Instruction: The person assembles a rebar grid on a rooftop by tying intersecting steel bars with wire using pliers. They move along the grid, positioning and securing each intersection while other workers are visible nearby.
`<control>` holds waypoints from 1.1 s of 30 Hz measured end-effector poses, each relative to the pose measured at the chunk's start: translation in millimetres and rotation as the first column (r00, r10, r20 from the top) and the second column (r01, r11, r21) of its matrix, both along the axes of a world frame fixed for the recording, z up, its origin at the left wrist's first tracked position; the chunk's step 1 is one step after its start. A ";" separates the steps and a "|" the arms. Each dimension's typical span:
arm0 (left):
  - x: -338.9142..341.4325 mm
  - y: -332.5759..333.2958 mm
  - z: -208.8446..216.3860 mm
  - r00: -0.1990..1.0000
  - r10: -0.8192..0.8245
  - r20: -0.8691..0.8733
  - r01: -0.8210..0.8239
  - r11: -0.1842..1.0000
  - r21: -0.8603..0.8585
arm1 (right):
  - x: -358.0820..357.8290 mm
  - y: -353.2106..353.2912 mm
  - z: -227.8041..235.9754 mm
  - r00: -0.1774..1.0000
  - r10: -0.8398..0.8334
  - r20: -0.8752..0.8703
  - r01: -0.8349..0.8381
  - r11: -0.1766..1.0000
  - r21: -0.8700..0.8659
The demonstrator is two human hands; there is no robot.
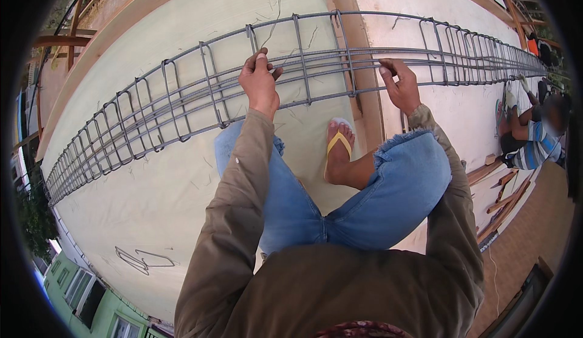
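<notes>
cage: long rebar cage point(182, 104) lies flat, long axis running left to right before my knees
left hand point(260, 83): fingers pinched on a cage bar
right hand point(399, 86): fingers curled over a bar, further right along the cage

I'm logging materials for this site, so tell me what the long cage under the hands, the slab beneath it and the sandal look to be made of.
Long cage: steel reinforcing bar by the look, dull grey and uncoated, long rods ringed by bent loops. Left hand and right hand grip its rods.
Slab: probably concrete or plaster, pale cream, matte, with fine cracks.
Sandal: likely rubber or foam, yellow strap on a white sole.
</notes>
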State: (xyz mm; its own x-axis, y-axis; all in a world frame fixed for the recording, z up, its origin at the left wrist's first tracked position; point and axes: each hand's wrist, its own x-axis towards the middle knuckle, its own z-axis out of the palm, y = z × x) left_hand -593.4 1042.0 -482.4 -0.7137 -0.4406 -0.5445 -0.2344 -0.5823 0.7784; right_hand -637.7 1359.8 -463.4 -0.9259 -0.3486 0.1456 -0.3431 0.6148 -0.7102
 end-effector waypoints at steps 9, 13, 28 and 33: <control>1.3 45.2 7.5 0.970 -0.231 -0.080 0.245 0.922 0.301 | 5.2 -94.8 103.6 0.727 0.638 -0.253 -0.456 0.724 0.518; 2.8 55.9 2.2 0.937 -0.295 -0.185 0.348 0.809 0.474 | 5.6 -97.9 74.6 0.640 0.741 -0.203 -0.360 0.523 0.773; 13.7 -7.5 9.8 0.993 0.001 -0.117 0.075 0.762 0.643 | 11.0 -123.8 16.2 0.713 0.696 0.084 -0.665 0.634 0.394; 12.5 13.3 1.0 0.992 0.124 -0.035 -0.096 0.894 0.438 | 32.5 -113.8 -16.8 0.677 0.515 0.526 -0.581 0.812 -0.049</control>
